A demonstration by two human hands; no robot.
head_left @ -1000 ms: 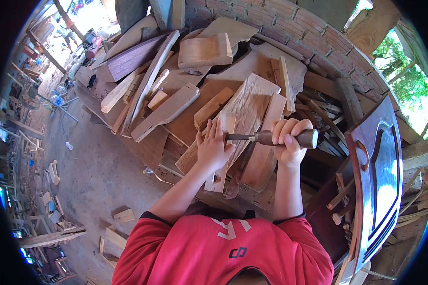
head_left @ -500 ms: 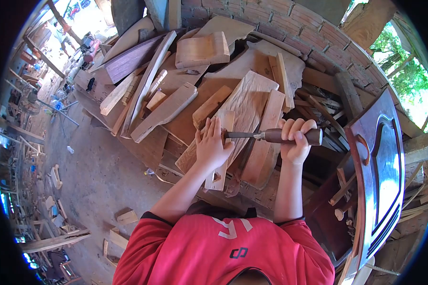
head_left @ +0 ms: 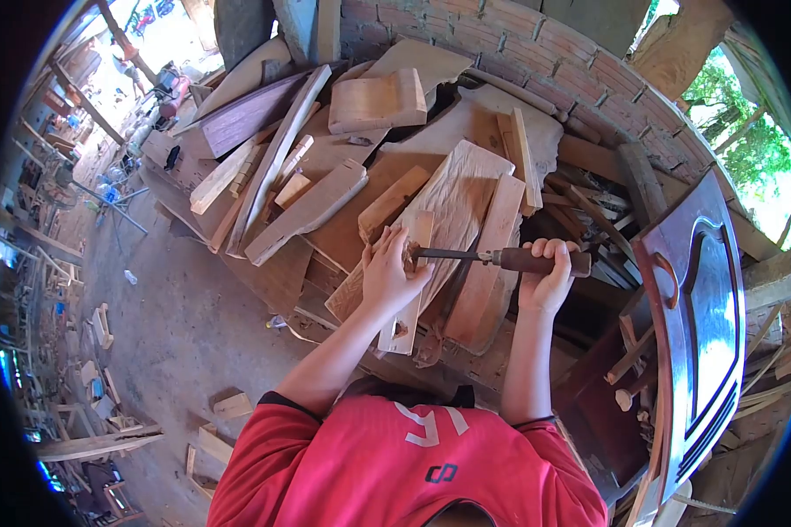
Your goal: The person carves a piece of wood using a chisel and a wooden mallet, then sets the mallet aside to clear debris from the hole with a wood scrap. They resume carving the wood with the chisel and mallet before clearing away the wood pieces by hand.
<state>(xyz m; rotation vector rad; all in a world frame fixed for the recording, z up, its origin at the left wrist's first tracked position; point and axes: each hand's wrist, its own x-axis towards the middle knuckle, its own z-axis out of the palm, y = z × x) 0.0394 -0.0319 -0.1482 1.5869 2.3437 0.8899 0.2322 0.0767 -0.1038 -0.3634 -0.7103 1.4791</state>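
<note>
My right hand is wrapped round the dark wooden handle of a chisel, whose metal blade points left. The blade's tip meets a narrow light wood strip beside my left hand's fingers. My left hand rests on that strip, its fingers bent over the wood near the tip; whether they grip it is hard to tell. A hole shows near the strip's lower end. Beneath the strip lies a thick, rough-surfaced board, with a reddish plank to its right.
Loose wood pieces, including a curved block, cover the bench beyond my hands. A brick wall runs behind. At the right stands a glossy dark panel door. Wood offcuts lie on the floor at the lower left.
The chisel blade shows more of its length, and its handle sits slightly lower in view. My left fingers have bent and drawn closer together. The whole view has shifted slightly.
</note>
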